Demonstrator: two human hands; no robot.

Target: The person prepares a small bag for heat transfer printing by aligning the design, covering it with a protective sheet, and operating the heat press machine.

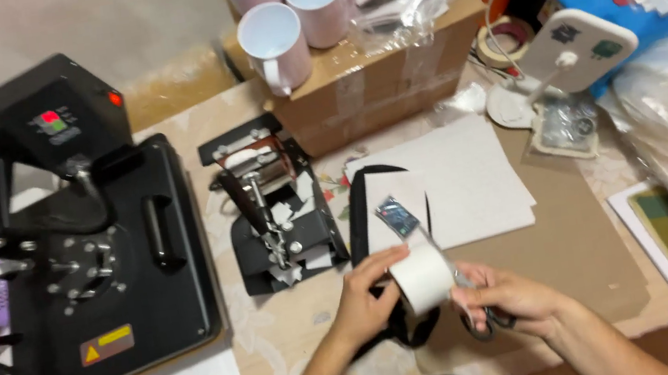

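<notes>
My left hand (364, 298) grips a roll of white tape (421, 277) near the table's front edge. My right hand (511, 299) is closed on a pair of scissors (485, 323), their black handles showing under the fingers and their tip close to the roll. Just beyond the roll, a small blue printed piece (397, 215) lies on a white sheet over a black pad (360, 210).
A large black heat press (100, 255) fills the left side. A smaller mug press (271, 205) stands in the middle. White mugs (279, 43) sit on a cardboard box (371, 78). White paper sheets (472, 177), brown cardboard (569, 250) and a white desk lamp (560, 60) are at right.
</notes>
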